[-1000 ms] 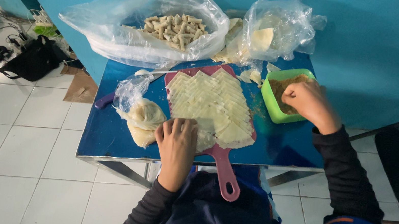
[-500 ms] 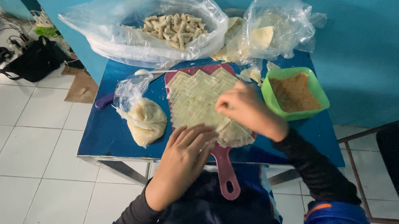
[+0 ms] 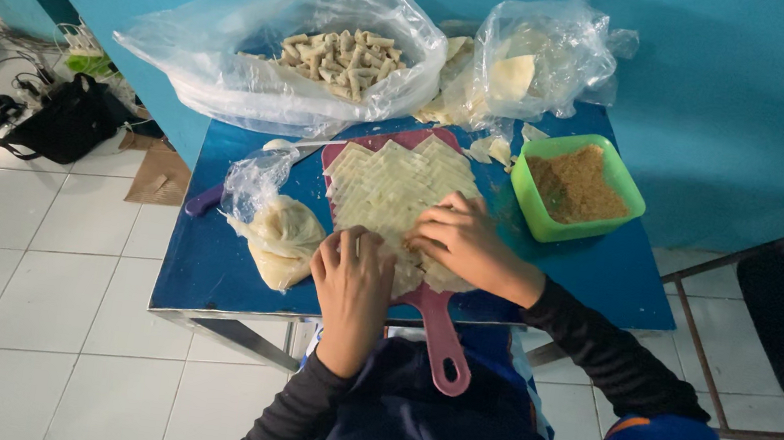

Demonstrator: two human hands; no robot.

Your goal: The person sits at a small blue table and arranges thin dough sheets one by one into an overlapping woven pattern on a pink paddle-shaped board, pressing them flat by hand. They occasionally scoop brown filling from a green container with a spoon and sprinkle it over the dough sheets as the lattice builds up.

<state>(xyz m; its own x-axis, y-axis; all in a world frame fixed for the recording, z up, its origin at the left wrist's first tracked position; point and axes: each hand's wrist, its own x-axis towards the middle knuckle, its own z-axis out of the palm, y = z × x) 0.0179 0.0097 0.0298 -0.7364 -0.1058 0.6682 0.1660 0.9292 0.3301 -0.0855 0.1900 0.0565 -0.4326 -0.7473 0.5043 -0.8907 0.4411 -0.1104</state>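
1. Both hands are down on the pale pastry sheets (image 3: 397,185) that cover the pink cutting board (image 3: 443,333), which sits in the middle of the blue desk (image 3: 204,266) with its handle sticking out over the near edge.
2. The left hand (image 3: 354,281) lies at the near end of the sheets, fingers (image 3: 348,245) close together and curled onto the dough; whether they pinch a piece, I cannot tell.
3. The right hand (image 3: 460,239) comes in from the right, fingers (image 3: 426,230) bent and side by side, tips pressing on the same patch of sheets, just beside the left hand.
4. Left of the board, toward the near left corner, a lump of soft dough in a clear bag (image 3: 280,230) rests on the desk, touching the board's edge.
5. At the right side of the board stands a green tub of brown crumbs (image 3: 578,189), near the right hand but apart from it.
6. Along the far edge, a big clear bag of pale rolled sticks (image 3: 333,56) spreads open, and a second clear bag with pale wrappers (image 3: 523,66) sits at the far right corner.
7. A black bag (image 3: 62,121) lies on the tiled floor to the left of the desk.
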